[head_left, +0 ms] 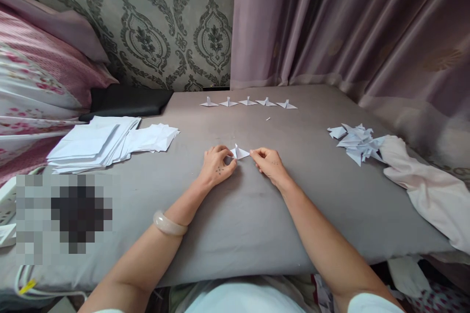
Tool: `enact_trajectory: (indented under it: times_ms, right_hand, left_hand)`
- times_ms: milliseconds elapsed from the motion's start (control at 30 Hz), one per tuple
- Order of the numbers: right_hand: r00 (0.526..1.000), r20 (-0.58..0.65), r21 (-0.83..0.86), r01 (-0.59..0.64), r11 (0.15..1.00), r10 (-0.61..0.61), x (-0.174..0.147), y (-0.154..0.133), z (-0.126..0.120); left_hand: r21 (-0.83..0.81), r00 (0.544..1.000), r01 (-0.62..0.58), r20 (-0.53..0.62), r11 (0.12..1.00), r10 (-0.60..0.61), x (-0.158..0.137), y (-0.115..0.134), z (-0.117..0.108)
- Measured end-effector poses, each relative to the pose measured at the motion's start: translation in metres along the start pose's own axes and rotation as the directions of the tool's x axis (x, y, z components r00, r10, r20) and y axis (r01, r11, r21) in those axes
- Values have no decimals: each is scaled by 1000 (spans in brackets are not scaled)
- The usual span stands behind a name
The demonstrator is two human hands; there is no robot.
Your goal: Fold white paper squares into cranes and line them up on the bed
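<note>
A small white folded paper bird (239, 152) rests in the middle of the grey cloth, its two wings spread out to the sides. Fingers of my left hand (217, 164) are closed on its left side, covering most of that wing. At the tip of the right wing, my right hand (270, 162) pinches the paper between thumb and forefinger. The bird's upright middle part shows between both hands. Further back, several similar paper birds (247, 101) stand in a row.
Stacked white paper (88, 142) lies on the left beside smaller folded sheets (154, 138), with a black folder (128, 100) behind. A heap of folded paper (358, 141) and a pale cloth (422, 190) are on the right. A paper scrap (268, 119) lies before the row.
</note>
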State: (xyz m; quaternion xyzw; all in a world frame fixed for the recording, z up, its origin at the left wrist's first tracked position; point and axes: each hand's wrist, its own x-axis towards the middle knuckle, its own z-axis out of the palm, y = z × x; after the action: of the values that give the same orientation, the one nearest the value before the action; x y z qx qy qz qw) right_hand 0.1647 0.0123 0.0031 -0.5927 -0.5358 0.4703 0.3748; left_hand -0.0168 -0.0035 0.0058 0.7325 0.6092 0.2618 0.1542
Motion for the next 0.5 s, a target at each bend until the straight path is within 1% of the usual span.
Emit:
enact_trajectory:
  times_ms: [100, 167, 333, 367, 433, 500]
  right_hand:
    - [992, -38, -106, 112, 988, -116, 4, 6, 0]
    - [983, -35, -171, 172, 970, -180, 5, 8, 0]
    - [954, 14, -295, 291, 910, -301, 2, 7, 1]
    - [951, 20, -314, 300, 901, -310, 2, 6, 1]
    - [951, 27, -338, 298, 893, -307, 0, 5, 1]
    - [954, 24, -346, 287, 893, -297, 0, 4, 2]
  left_hand:
    - [-69, 999, 25, 24, 997, -23, -1, 4, -2]
    - [-120, 998, 61, 34, 991, -58, -2, 9, -3]
    - [-231, 977, 211, 70, 950, -200, -5, 19, -5]
    - [-242, 971, 237, 56, 941, -231, -5, 19, -5]
    - [-236, 964, 254, -17, 938, -265, -2, 16, -4]
    - [-229, 971, 208, -70, 951, -229, 3, 10, -1]
